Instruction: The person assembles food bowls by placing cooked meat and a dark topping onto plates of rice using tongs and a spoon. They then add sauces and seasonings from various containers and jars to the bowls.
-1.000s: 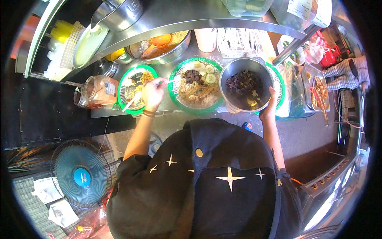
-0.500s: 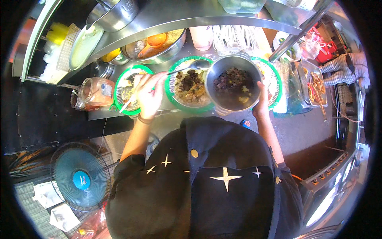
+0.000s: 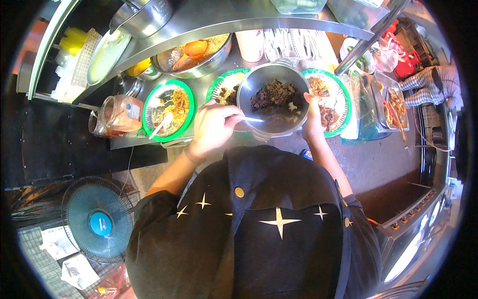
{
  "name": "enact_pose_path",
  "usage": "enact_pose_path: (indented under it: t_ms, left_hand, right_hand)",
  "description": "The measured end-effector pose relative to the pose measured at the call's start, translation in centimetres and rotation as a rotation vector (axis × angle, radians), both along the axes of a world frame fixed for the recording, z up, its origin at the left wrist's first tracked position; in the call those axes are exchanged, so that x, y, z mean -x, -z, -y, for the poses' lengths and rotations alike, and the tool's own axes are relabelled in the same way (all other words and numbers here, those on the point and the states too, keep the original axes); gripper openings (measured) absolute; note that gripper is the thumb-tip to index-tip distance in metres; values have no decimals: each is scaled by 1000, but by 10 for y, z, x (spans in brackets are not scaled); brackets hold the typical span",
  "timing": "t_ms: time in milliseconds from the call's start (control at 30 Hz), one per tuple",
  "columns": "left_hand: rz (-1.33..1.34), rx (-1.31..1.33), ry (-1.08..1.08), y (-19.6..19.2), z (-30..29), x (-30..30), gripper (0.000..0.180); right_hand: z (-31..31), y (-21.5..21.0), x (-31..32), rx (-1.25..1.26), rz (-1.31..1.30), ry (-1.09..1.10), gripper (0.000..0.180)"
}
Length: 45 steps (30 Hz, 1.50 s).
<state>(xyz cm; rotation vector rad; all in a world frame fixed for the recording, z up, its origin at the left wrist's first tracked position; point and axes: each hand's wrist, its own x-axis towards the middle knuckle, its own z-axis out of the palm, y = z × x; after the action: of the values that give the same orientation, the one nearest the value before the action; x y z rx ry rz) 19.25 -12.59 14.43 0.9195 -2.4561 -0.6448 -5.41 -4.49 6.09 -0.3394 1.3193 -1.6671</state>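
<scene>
My right hand grips the right side of a metal pot, its thumb at the rim. Dark chopped food and brownish liquid lie inside. The pot overlaps a green-rimmed plate of food, hiding much of it. Closed around a spoon, my left hand is at the pot's left edge; the spoon's thin pale shaft reaches over the pot, and I cannot make out its bowl. Left of that hand, another green-rimmed plate holds yellowish shredded food and a white spoon.
To the right sits a third green-rimmed plate, then a food tray with tongs. A large metal bowl with an orange ladle stands behind. A steel shelf hangs over the counter; jars stand left.
The pot has moved left, further over the middle plate, uncovering the right plate. My left hand has moved right with its spoon, from above the middle plate to the pot.
</scene>
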Motion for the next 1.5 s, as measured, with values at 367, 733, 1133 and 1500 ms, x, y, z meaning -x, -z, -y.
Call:
enact_pose_path:
  t_ms: [367, 733, 1133, 1500]
  left_hand:
    - [-130, -410, -193, 8, 25, -13, 10]
    - [-131, -214, -440, 30, 59, -52, 12]
    - [-19, 555, -521, 129, 59, -69, 16]
    - [-225, 540, -501, 67, 43, -68, 18]
  right_hand:
    - [-5, 8, 4, 35, 126, -31, 51]
    - [-42, 16, 39, -25, -52, 213, 60]
    - [-66, -20, 38, -26, -3, 165, 59]
    - [-68, 2, 46, -66, 7, 78, 76]
